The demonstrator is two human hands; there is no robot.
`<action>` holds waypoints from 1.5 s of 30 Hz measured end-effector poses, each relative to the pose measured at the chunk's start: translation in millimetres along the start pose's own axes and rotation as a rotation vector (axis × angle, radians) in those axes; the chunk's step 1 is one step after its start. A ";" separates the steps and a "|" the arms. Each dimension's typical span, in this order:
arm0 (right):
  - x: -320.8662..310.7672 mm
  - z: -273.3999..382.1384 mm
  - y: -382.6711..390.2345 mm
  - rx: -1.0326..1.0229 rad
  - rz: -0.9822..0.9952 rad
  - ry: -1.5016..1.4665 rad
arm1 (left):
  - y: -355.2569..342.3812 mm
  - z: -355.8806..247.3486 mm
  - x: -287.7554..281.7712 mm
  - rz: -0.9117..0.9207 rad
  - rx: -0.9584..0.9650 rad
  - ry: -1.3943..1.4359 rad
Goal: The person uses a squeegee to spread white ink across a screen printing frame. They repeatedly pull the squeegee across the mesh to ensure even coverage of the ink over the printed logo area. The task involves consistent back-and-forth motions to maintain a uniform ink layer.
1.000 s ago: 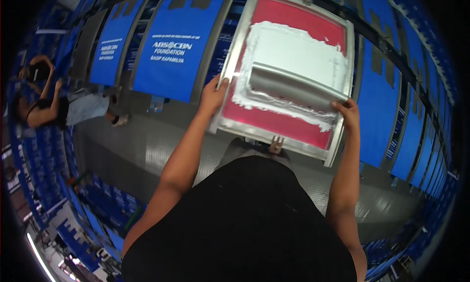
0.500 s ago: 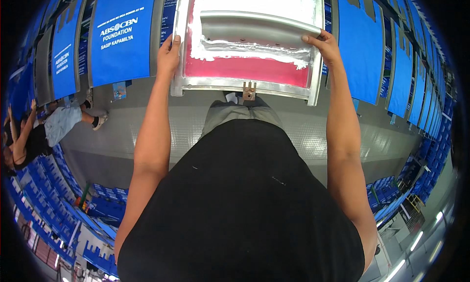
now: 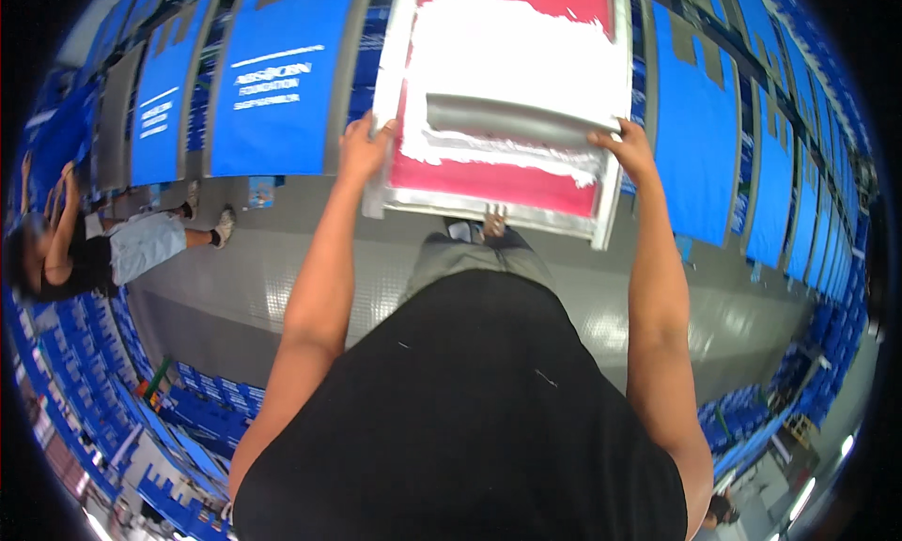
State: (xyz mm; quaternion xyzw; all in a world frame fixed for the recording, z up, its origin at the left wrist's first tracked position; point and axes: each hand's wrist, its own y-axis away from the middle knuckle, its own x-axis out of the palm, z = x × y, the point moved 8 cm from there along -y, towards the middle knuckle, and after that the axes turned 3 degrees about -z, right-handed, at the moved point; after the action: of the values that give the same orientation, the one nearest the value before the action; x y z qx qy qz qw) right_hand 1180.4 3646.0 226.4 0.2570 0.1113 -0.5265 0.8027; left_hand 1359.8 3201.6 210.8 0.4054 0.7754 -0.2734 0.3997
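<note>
A silkscreen frame (image 3: 550, 220) with a pale metal border lies in front of me, and my two hands hold its sides. Red mesh (image 3: 493, 190) shows at both ends of it, with thick white ink (image 3: 517, 57) spread over the middle. Across the near part of the ink rests a grey metal squeegee (image 3: 512, 118). My left hand (image 3: 365, 151) is closed on the left rail, fingers partly hidden. At the right rail my right hand (image 3: 631, 151) grips the frame, its thumb reaching over to the squeegee's right end. A small metal bracket (image 3: 494, 224) sits at the near rail.
Blue printed fabric panels (image 3: 272, 118) on grey boards line the row to the left. More blue panels (image 3: 691, 137) continue to the right. Another person (image 3: 80, 245) works at the far left with raised arms. Grey floor (image 3: 254, 297) lies around me, with racks of blue pieces behind.
In my view, the frame, the hands and the panels have all shifted lower, and the left-side things rightward. Both hands keep their hold. The far end of the red mesh now shows.
</note>
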 end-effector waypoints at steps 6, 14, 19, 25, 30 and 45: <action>-9.2 24.2 44.1 -0.134 0.052 0.373 | 101.0 -290.1 -215.5 0.227 0.592 1.358; -7.0 20.4 36.8 -0.163 0.093 0.347 | 189.2 -378.3 -273.0 0.211 0.770 1.638; -3.6 12.9 38.4 -0.156 0.102 0.428 | 219.6 -397.0 -251.3 0.201 0.658 1.578; -4.6 7.6 39.8 -0.186 0.106 0.335 | 245.0 -403.1 -258.7 0.136 0.572 1.460; 0.6 10.2 40.1 -0.167 0.111 0.353 | 206.8 -401.4 -281.4 0.074 0.991 1.499; 10.1 59.1 75.3 -0.111 0.042 0.788 | 106.2 -186.0 -152.0 0.930 0.460 0.613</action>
State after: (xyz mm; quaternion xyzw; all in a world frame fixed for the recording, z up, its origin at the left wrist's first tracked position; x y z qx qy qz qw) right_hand 1247.2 3630.3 293.9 0.3979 0.4336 -0.3642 0.7218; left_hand 1429.2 3333.9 426.9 0.8382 0.5178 -0.1014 0.1377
